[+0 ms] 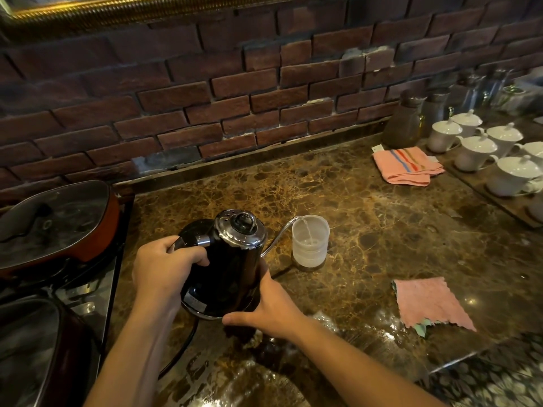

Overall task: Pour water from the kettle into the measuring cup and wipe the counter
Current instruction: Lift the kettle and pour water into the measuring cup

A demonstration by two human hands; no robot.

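Both forearms are bare, with no sleeves, watch or rings on either hand (164,268).

1 head-worn wide-angle view looks forward and down, close over the counter (382,230), toward the far brick wall (205,98).

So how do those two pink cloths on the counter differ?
The striped cloth is folded into layers and lies far back near the white lidded cups. The plain cloth lies spread open in a single layer, nearer, right of the measuring cup, with a greenish corner showing. Both are pink, untouched, flat on the counter.
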